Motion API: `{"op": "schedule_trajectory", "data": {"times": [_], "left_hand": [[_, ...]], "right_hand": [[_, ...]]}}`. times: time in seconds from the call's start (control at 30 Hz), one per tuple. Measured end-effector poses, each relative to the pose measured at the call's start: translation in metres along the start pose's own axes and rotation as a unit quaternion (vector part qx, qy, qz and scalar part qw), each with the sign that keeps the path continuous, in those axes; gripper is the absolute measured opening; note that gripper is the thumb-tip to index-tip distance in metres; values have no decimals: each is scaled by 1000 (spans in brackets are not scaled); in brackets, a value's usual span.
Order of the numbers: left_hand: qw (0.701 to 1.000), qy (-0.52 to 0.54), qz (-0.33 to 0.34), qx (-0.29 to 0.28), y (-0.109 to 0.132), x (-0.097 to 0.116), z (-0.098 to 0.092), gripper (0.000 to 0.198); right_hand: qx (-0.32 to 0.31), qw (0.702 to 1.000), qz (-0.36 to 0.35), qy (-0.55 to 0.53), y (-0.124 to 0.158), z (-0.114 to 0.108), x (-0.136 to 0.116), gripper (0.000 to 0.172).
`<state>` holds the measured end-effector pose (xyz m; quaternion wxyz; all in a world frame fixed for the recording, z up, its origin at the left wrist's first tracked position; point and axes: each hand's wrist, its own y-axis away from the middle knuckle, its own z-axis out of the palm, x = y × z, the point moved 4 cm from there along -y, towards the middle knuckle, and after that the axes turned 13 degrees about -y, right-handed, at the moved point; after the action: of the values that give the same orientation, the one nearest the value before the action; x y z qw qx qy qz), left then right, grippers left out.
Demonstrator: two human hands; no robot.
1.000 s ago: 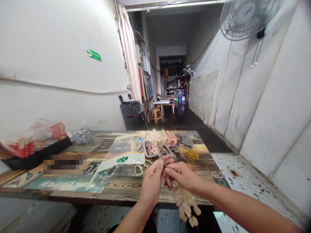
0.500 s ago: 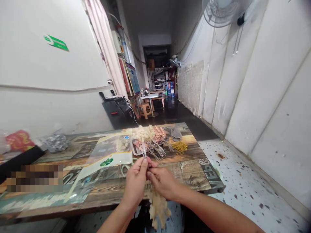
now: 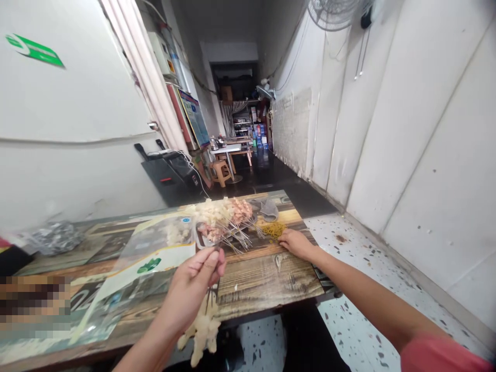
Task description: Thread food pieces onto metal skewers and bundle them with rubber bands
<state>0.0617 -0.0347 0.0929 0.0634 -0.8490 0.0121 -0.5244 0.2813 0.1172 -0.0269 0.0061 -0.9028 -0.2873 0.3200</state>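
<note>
My left hand (image 3: 201, 271) is closed around the sticks of a bundle of skewers (image 3: 203, 330). Their pale food pieces hang downward past the table's front edge. At the right side of the table, my right hand (image 3: 296, 243) touches a pile of yellow rubber bands (image 3: 273, 230) with its fingers drawn together; the fingertips are partly hidden. Beyond my left hand is a tray (image 3: 199, 240) with pinkish meat (image 3: 211, 232). Loaded skewers lie across it, some with pale pieces (image 3: 209, 211), others with pink meat (image 3: 241, 209), their thin sticks (image 3: 242, 238) pointing toward me.
A clear plastic bag (image 3: 127, 268) with a green print lies flat on the wooden-patterned table (image 3: 267, 279). A grey cloth (image 3: 268, 209) sits behind the rubber bands. Crumpled silvery wrap (image 3: 58, 237) is at the left. A black case (image 3: 170, 175) leans beyond the table near the wall.
Both hands were together at the skewer sticks. My right hand has let go and moved right to the rubber bands, while my left keeps the bundle. The view has shifted right.
</note>
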Motion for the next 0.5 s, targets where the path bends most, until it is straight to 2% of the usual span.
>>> {"op": "schedule_trajectory", "data": {"times": [0.1, 0.23, 0.4, 0.5], "left_hand": [[996, -73, 25, -41, -4, -1, 9, 32], [987, -137, 54, -68, -9, 2, 18, 33], [965, -224, 93, -98, -24, 20, 25, 31], [953, -262, 102, -115, -37, 27, 31, 29]], "right_hand": [[14, 999, 15, -36, -4, 6, -2, 18], [81, 985, 45, -147, -5, 4, 1, 15], [125, 922, 123, -344, -5, 3, 8, 23], [120, 882, 136, -435, -2, -1, -4, 28]]}}
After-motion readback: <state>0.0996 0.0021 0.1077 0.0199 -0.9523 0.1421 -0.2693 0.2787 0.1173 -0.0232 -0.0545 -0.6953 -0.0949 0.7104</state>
